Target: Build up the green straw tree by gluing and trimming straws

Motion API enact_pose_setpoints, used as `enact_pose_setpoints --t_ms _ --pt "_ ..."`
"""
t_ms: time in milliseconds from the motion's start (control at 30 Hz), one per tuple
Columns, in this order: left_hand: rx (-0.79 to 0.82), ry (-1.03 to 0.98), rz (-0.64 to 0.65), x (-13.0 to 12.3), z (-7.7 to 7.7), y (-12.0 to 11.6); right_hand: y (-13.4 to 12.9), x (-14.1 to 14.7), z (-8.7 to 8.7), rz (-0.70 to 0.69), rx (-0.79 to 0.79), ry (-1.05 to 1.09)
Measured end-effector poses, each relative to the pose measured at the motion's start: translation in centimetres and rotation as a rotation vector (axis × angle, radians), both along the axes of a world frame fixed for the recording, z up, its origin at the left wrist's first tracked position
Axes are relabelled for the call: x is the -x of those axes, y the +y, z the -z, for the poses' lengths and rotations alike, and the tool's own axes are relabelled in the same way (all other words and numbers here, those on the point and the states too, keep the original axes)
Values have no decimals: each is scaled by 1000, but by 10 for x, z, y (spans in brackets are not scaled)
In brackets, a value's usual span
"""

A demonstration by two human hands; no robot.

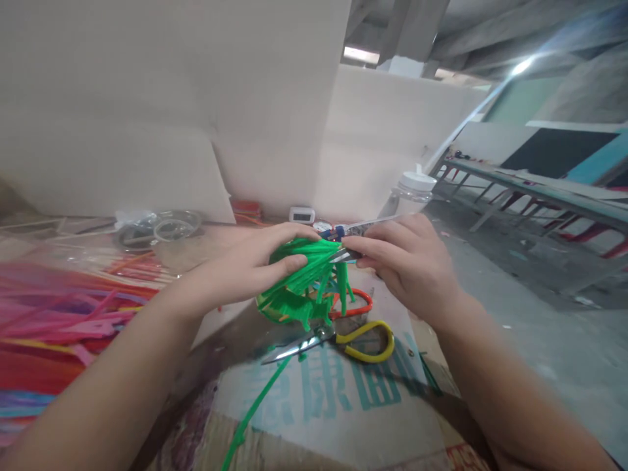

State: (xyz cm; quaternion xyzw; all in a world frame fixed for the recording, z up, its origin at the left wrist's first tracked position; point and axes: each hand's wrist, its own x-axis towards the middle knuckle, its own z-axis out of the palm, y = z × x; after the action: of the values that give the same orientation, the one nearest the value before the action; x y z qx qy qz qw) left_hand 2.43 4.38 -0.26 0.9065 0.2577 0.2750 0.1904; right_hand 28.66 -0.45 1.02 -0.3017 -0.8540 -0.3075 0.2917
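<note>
My left hand point(250, 258) is closed on a bundle of bright green fuzzy pipe cleaners point(314, 265), thumb on the near side and fingers over the top. My right hand point(402, 252) pinches a small pointed metal tool point(338, 256), whose tip touches the gathered right end of the bundle. Its exact kind is hidden by the fingers. Below the bundle, open scissors point(321, 333) with yellow and orange-red handles lie on the work surface, blades toward the left. A loose green pipe cleaner point(258, 405) trails from near the blades toward the front edge.
At the left lie many coloured pipe cleaners point(73, 327), partly blurred. Clear tape rolls point(176, 226) and a small white digital clock point(301, 215) stand at the back. A clear bottle with a white lid point(415, 186) is behind my right hand. White boards point(275, 118) rise behind.
</note>
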Motion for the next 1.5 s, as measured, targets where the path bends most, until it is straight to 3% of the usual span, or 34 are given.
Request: enact_pose_setpoints --t_ms 333,1500 --pt "-65 -109 -67 -9 14 -3 -5 -12 -3 40 0 -95" --pt "-118 -74 -35 -8 10 -5 -5 -8 -1 16 -75 -133"
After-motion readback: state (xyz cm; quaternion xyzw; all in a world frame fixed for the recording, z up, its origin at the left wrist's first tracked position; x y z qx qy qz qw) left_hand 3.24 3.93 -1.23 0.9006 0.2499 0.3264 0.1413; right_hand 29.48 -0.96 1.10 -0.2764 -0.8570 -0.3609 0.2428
